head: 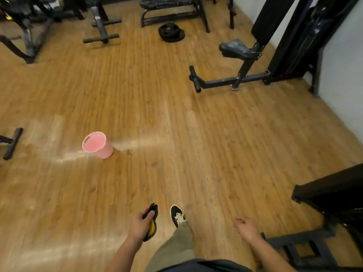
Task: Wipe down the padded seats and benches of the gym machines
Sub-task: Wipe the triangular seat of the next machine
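The left grip (141, 222) hangs low over the wooden floor (176, 134), its fingers curled round a bunched black and yellow cloth (152, 229). The right grip (247, 228) holds nothing, its fingers loose and slightly apart. Between them a black shoe (177, 215) with white laces is set on the boards. A dark machine frame (324, 203) stands just to the right. Farther out on the left, a pink bucket (98, 145) sits alone on the floor. Beyond it, at the right wall, a machine carries a worn padded seat (234, 48) below a black back pad (269, 18). Weight plates (171, 33) lie near a far bench (169, 3)
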Demonstrator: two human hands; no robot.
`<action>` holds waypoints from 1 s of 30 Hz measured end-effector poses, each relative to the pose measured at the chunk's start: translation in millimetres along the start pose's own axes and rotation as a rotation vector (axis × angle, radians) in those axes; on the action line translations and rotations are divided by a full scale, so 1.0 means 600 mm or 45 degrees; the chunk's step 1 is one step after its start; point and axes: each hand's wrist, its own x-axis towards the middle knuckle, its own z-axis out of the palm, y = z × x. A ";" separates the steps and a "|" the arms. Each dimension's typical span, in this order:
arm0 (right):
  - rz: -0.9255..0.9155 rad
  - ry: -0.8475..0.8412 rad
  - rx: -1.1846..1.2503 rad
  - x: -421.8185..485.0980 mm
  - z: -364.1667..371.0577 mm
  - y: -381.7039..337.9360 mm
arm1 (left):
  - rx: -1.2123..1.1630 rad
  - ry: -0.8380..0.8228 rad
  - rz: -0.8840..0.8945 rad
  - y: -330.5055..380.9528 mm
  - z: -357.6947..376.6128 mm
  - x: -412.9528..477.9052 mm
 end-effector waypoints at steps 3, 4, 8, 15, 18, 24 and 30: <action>0.021 0.121 0.141 0.039 -0.024 -0.125 | 0.051 -0.033 0.070 0.121 -0.011 0.095; -0.001 0.128 0.163 0.053 -0.031 -0.177 | 0.066 -0.051 0.099 0.162 -0.012 0.126; -0.151 0.159 0.149 0.091 -0.068 -0.368 | 0.158 -0.099 0.119 0.299 -0.020 0.244; -0.315 0.166 0.300 0.273 -0.172 -0.669 | 0.224 -0.119 -0.042 0.444 0.010 0.468; -0.390 0.167 0.259 0.377 -0.240 -0.784 | 0.244 -0.045 -0.124 0.526 0.028 0.567; -0.347 0.130 0.224 0.529 -0.383 -0.959 | 0.204 -0.041 -0.013 0.816 0.098 0.715; -0.211 0.088 0.160 0.659 -0.460 -1.067 | 0.116 -0.144 0.228 1.095 0.197 0.863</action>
